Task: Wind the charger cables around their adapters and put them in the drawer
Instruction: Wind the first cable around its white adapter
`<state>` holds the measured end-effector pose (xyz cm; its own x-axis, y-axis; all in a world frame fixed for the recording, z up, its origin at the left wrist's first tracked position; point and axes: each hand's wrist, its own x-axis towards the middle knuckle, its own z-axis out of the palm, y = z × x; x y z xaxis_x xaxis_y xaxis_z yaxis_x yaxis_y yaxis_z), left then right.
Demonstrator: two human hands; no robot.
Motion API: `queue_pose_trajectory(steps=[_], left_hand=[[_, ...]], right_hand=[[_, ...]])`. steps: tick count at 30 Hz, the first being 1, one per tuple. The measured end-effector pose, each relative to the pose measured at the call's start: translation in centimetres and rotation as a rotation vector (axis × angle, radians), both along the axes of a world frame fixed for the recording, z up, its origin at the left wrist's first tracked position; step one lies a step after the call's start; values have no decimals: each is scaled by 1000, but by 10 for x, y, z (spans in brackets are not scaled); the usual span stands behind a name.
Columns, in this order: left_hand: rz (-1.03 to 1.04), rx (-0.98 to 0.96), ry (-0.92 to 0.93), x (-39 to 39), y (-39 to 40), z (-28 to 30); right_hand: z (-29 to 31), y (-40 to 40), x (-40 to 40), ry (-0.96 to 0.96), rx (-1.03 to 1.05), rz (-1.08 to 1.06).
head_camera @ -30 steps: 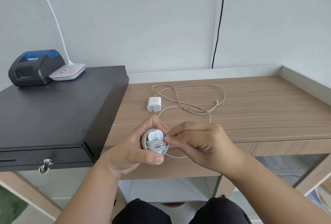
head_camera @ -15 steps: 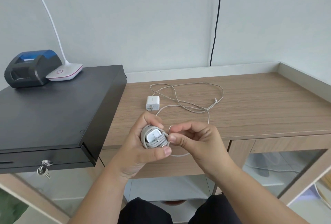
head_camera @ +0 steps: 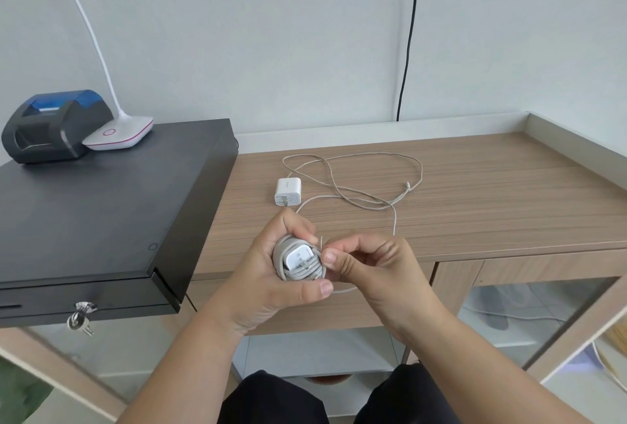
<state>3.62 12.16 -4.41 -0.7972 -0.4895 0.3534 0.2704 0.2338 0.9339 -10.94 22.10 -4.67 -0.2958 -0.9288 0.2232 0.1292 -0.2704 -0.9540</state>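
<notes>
wall point(head_camera: 271, 33) – pale grey, black cord point(head_camera: 409, 33) ran down it | counter point(head_camera: 492, 193) – wood-grain, raised pale rim | cabinets below had glass doors point(head_camera: 529, 315) | light was soft and even

No text, brand or number can be read anywhere; the white adapter point(head_camera: 288, 190) lying on the wooden desk point(head_camera: 492, 193) bears a faint grey marking on its top face, too small to make out
</notes>
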Motion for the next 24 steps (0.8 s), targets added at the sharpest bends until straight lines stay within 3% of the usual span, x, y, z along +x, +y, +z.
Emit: queue_pose_trajectory(steps=[4,7,12,16,18,24], left_hand=[[27,-40,-76,2,-2,0],[34,35,-113,4,-3,0],[-44,218,-60,-1,-6,-2],[-1,415,40,-8,4,-5],[73,452,96,-12,8,-11],[166,484,112,-13,15,-22]], right_hand=[[-4,0,-2,121,11,-2],[-6,0,-5,212,-19,-31],[-10,0,-9,-99,-100,25],[-20,-4,-12,-148,-133,-23],[-22,-4,-14,-62,-171,-123],[-26,-2,-19,501,-335,-356]])
